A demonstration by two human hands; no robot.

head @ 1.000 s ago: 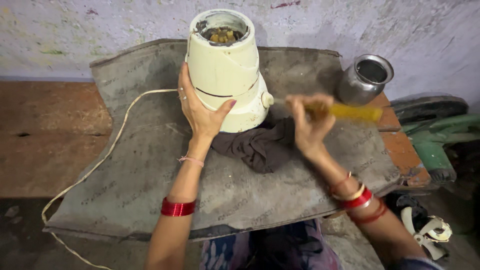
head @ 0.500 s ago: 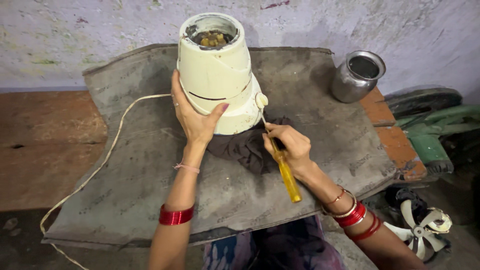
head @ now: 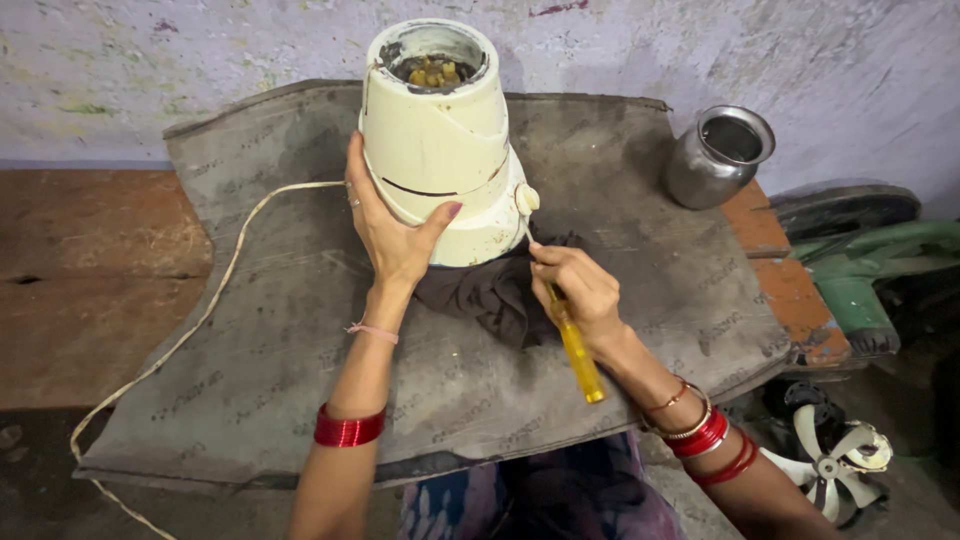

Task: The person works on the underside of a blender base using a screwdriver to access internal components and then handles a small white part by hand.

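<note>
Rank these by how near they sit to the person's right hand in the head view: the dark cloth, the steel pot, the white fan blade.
From the right hand:
1. Dark cloth, touching it, just to its left under the mixer base.
2. Steel pot, up and to the right, by the wall.
3. White fan blade, lower right, down off the mat.

This looks like a small repair workshop. An old cream mixer base (head: 440, 150) stands on a worn grey mat (head: 250, 330) over the surface, with a yellow screwdriver (head: 577, 348) in the fingers. A loose fan blade (head: 830, 462) and green machine parts (head: 860, 270) lie nearby, to the right of the fingers. The wall (head: 180, 60) is stained.
</note>
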